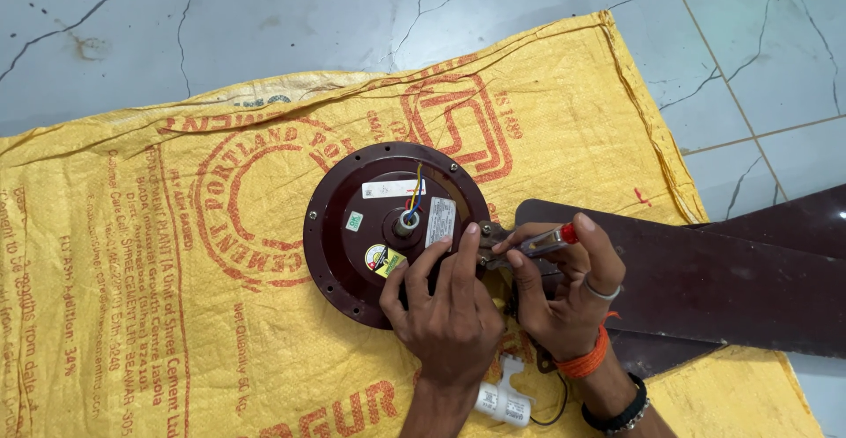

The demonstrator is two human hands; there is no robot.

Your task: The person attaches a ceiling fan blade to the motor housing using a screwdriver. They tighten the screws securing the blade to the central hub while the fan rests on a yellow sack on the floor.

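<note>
Fingers of the left hand [449,310] press flat and open on the maroon fan motor [397,231], which sits on a yellow woven sack [176,253] on the tiled floor [264,15]. Right hand [564,293] grips a red-tipped screwdriver [548,241] beside the motor's rim, above 2 dark fan blades [723,288].

The fan motor housing [352,262] is seen to be glossy maroon painted metal, bearing smooth paper stickers. The fan blades [723,279] are finished in the same smooth sheen. The yellow sack [132,315] is coarse woven plastic, laid on polished, cracked floor tiles [264,15].
</note>
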